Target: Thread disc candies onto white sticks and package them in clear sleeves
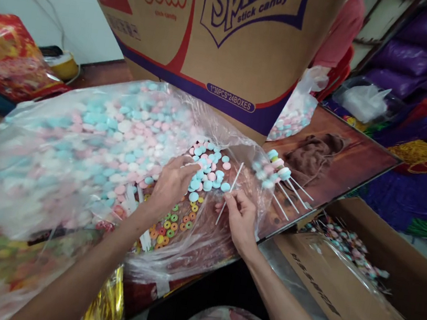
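My right hand (243,218) pinches a thin white stick (237,176) between thumb and fingertips, tilted over the clear plastic sheet. At the edge of a loose pile of pink and blue round candies (207,184), my left hand (174,180) has its fingers drawn together; what lies in them is mostly hidden. Just below the pile are small colourful ring candies (175,223). More white sticks (145,239) lie beside my left forearm. To the right, finished-looking candy sticks (276,169) with stacked pink and blue pieces rest together, their stick ends pointing toward the table edge.
A big clear bag of pastel candies (93,138) fills the left side. Behind it stands a tall cardboard carton (231,62). A brown cloth (313,155) lies at right; below the table an open box (325,271) holds many candy sticks. A person's sleeve (345,27) shows behind the carton.
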The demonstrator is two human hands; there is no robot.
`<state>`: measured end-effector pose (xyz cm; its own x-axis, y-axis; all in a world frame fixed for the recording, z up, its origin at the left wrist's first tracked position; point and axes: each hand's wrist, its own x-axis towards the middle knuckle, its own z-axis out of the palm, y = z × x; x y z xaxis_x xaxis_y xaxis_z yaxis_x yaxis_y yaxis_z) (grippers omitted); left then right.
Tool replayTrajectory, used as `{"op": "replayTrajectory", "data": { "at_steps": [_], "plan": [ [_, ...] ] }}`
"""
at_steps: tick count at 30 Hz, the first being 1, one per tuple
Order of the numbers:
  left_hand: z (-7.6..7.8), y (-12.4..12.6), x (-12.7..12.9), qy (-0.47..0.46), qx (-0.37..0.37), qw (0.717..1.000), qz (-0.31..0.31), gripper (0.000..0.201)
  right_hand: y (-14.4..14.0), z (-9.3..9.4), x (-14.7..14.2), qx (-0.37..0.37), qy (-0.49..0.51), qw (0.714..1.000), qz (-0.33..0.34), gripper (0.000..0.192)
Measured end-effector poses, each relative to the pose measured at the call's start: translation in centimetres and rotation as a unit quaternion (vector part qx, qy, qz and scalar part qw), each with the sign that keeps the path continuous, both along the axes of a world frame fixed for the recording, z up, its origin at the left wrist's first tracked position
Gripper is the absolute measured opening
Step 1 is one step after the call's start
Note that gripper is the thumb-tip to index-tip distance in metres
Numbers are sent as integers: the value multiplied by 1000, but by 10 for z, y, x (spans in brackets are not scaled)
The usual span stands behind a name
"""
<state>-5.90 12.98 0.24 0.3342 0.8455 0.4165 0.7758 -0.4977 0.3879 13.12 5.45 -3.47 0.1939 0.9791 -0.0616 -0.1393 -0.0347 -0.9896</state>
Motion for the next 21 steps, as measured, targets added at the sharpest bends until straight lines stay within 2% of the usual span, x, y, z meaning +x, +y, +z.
{"op": "replayTrajectory", "data": {
  "at_steps": [2, 5, 10, 17, 21],
  "plan": [
    [0, -11, 6, 30, 20, 999, -7, 28, 0, -1, 0, -14, 26, 1000, -8, 19],
    [-1, -22, 18, 98, -12, 995, -33, 21, 1, -3, -1, -2, 37, 999, -17, 21],
    [-3, -22, 34, 195, -67, 978, -4, 22, 3, -6, -2, 9, 38, 999, -6, 21],
    [-6, -23, 36, 264, -29, 964, 6, 29, 1, 1, -3, 2, 41, 999, 1, 21],
    [-11, -26, 35, 268, -15, 963, 8, 30, -1, 7, -2, 4, 41, 999, -2, 33]
  ]
}}
